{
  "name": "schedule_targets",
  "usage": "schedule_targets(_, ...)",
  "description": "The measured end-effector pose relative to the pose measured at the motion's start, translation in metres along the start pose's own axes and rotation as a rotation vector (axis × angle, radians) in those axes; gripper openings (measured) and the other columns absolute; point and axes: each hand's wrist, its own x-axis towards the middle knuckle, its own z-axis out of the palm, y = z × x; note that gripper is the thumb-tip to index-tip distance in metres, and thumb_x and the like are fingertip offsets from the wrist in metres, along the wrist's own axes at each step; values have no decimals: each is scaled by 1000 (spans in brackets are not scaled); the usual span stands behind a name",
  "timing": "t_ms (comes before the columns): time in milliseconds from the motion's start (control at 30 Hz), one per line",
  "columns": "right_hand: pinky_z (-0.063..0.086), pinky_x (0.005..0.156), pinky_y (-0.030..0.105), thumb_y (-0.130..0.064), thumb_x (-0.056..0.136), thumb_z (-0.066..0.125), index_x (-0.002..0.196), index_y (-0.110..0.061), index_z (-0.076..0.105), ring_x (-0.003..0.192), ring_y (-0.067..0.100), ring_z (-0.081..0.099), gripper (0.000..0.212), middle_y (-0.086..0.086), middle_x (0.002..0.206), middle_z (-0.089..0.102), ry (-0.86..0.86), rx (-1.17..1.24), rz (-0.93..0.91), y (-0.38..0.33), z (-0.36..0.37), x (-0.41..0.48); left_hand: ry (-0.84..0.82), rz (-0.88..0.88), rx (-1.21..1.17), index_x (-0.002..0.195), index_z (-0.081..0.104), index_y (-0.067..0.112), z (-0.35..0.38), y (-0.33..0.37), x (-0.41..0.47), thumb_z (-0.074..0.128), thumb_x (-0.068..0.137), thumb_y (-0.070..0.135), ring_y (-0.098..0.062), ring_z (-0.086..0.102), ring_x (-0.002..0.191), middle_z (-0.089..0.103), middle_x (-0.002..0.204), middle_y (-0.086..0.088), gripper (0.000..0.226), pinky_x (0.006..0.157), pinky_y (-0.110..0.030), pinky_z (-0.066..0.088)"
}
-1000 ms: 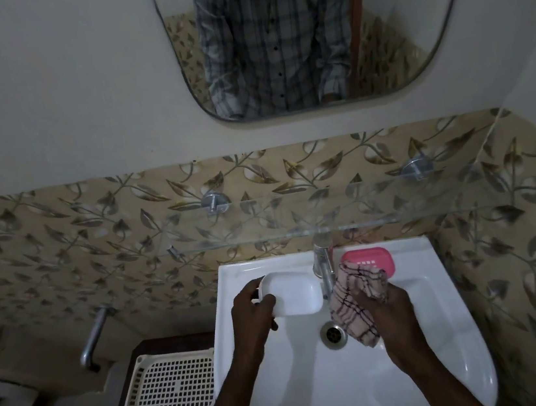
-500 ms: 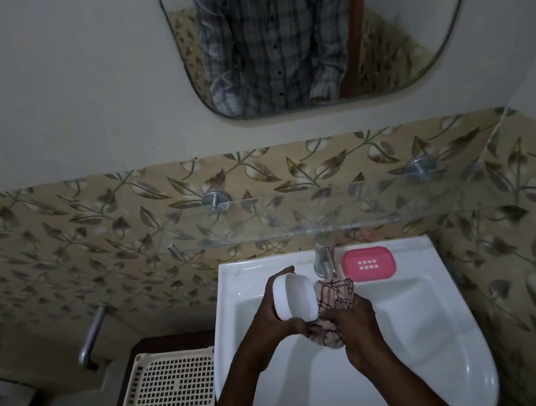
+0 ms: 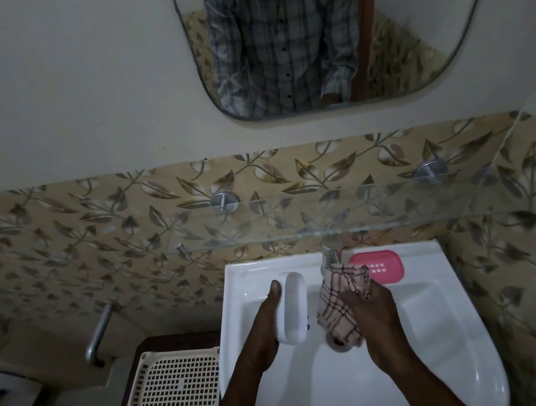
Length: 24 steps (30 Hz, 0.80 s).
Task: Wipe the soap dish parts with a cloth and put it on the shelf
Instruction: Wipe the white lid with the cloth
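Over the sink (image 3: 447,332), the dish shell (image 3: 294,308) sits left of the cloth (image 3: 338,306); the slotted insert (image 3: 382,267) lies on its back-right corner.

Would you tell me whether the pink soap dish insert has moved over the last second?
No. The pink soap dish insert stays on the sink rim, right of the tap.

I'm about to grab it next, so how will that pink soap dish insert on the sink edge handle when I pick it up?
The pink slotted plastic soap dish insert looks thin and moulded, so probably stiff and light. It lies flat on the white ceramic sink rim, unlikely to roll. If wet, it may be slippery.
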Motion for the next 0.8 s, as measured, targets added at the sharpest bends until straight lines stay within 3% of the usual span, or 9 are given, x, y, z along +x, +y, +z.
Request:
schedule_targets(67,57,92,37,-9,91,64,120,-20,67,102,17,68,32,-1,113,72,16,-106,-217,-14,0,-3,24,-99,-95,125,68,22,7,0,4,54,81,72,-35,69,101,71,118,-21,68,87,-51,57)
schedule_targets(133,52,95,23,-3,92,61,119,-17,69,110,10,64,31,-3,117,71,-11,-271,-588,-23,3,-8,21,-164,-175,129,63,22,14,1,7,48,87,69,-38,67,105,72,117,-19,65,94,-57,53)
schedule_targets(200,50,100,30,4,88,60,117,-6,70,117,16,62,32,6,121,69,-142,-449,-942,-15,7,-9,-13,-180,-221,133,58,15,18,7,11,38,94,63,-34,69,108,75,114,-14,65,95,-50,55)
schedule_targets(300,42,110,32,0,87,60,116,-3,70,123,16,55,30,14,123,68,-379,-590,-1183,19,3,-5,-96,-179,-196,127,66,7,20,24,11,37,96,63,-30,69,113,71,121,-18,71,88,-38,59)
schedule_targets(400,32,116,42,9,80,65,117,-6,70,129,22,53,41,11,126,68,-576,-776,-1464,34,-11,16,-86,-286,-55,131,62,3,15,30,8,47,88,67,-38,62,122,64,130,-25,78,105,-49,49)
schedule_targets(467,31,115,55,2,94,52,120,-7,69,132,30,51,32,14,130,66,-670,-872,-1624,25,-21,37,-139,-394,11,140,52,6,15,29,8,40,92,66,-41,55,125,56,138,-26,78,107,-56,43)
schedule_targets(600,27,119,48,-5,96,55,123,-3,63,139,32,42,28,19,133,61,-683,-1005,-1665,11,-19,49,-141,-451,9,140,51,7,17,42,15,34,99,60,-38,54,120,54,139,-25,69,111,-56,36)
schedule_targets(700,30,119,38,-7,87,61,119,-8,67,133,27,48,33,12,128,65,-652,-984,-1474,15,-9,32,-60,-421,-18,126,59,1,20,46,18,33,101,57,-36,59,114,61,129,-25,67,108,-50,39)
schedule_targets(800,45,105,35,-12,86,61,123,-9,66,122,26,58,37,11,127,64,-618,-852,-1191,22,-6,15,89,-365,-51,132,55,-2,32,37,18,39,100,54,-37,64,103,65,121,-27,66,97,-48,49)
